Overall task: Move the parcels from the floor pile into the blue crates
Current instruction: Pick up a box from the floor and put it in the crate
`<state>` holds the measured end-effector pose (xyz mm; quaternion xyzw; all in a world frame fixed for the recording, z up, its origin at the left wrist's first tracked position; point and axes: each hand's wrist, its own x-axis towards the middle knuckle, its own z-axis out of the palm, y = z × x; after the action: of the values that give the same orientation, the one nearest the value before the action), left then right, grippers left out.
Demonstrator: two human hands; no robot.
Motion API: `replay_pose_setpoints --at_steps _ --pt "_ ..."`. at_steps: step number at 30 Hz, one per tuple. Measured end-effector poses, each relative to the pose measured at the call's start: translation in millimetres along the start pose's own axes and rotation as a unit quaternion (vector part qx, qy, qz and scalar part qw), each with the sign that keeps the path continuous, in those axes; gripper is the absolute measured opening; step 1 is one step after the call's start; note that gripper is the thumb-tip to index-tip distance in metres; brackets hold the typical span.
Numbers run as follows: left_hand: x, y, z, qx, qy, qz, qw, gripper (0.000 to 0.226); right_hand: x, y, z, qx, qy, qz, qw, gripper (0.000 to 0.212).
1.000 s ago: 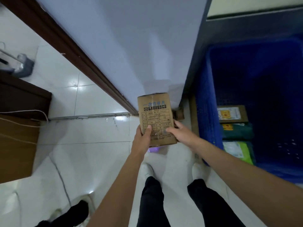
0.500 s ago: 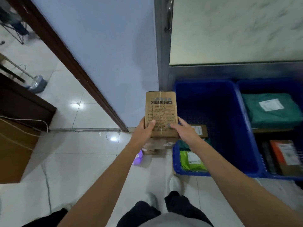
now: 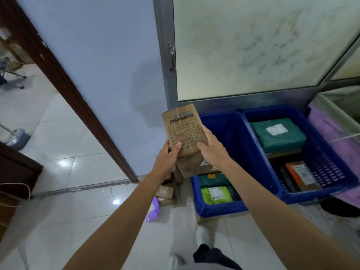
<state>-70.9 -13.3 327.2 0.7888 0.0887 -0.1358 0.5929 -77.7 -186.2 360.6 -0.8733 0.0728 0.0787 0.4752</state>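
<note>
Where I stand: white shoes (image 3: 202, 235) and dark trousers (image 3: 210, 254) on the pale tiled floor (image 3: 78, 221); I look down past both bare forearms
Left hand (image 3: 167, 156): holds the lower left corner of the cardboard box (image 3: 183, 129); thumb laid across the printed face; fingers go behind it, out of my sight
Right hand (image 3: 210, 149): grips the box's lower right edge; thumb on the front, fingers wrapped round the back
Cardboard box: up in the air between both hands, upright with its top leaning slightly to my left; printed table and a row of symbols face me; it hangs above the floor pile (image 3: 165, 191), just left of the first blue crate (image 3: 233, 133), inside neither crate
Floor pile: brown parcels heaped at the foot of the wall, beside the first crate; a purple packet (image 3: 153, 210) lies on the tiles at the near edge
First blue crate: a lime-green packet (image 3: 216, 193) at the near end; a dark green packet (image 3: 212, 180) beyond it; the far half shows bare blue
Second blue crate (image 3: 327, 172): side by side with the first, on its right; an orange box (image 3: 300, 172) nearer me; a green soft parcel (image 3: 276, 135) with a white label farther back
Purple sheet (image 3: 335, 133): right of the second crate; blurred, so I cannot tell what it is
Behind the crates: a frosted glass door (image 3: 253, 45) with a metal handle (image 3: 171, 55); pale blue wall (image 3: 97, 55) to its left; brown door frame (image 3: 68, 84) slanting past that
Far left: dark wooden cabinet (image 3: 15, 166) with a pale cable (image 3: 19, 188) looped at its side
</note>
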Motion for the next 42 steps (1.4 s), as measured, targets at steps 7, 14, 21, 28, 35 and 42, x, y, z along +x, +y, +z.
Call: replay_pose_setpoints --at_steps 7,14,21,28,35,42 --pt "-10.5 12.7 21.1 -0.110 -0.007 -0.030 0.993 0.033 -53.4 0.8 0.9 -0.069 0.124 -0.047 0.989 0.076" --pt "-7.4 18.7 54.2 -0.092 -0.017 -0.024 0.995 0.045 -68.0 28.8 -15.9 -0.057 0.136 -0.031 0.989 0.084" --pt "-8.5 35.8 136.7 -0.076 -0.024 -0.028 0.996 0.060 -71.8 86.9 -81.6 -0.022 0.132 -0.016 0.991 0.081" --pt "-20.6 65.9 268.3 -0.047 -0.061 -0.025 0.997 0.047 -69.2 171.3 -198.2 0.018 0.108 0.039 0.993 0.081" --pt "-26.8 85.4 355.2 0.002 -0.089 -0.019 0.996 0.038 -68.7 229.6 -271.1 0.055 0.066 0.061 0.994 0.085" --pt "-8.9 94.8 400.6 0.021 -0.086 -0.037 0.995 0.060 -53.6 257.0 -299.0 0.108 0.077 0.090 0.987 0.097"
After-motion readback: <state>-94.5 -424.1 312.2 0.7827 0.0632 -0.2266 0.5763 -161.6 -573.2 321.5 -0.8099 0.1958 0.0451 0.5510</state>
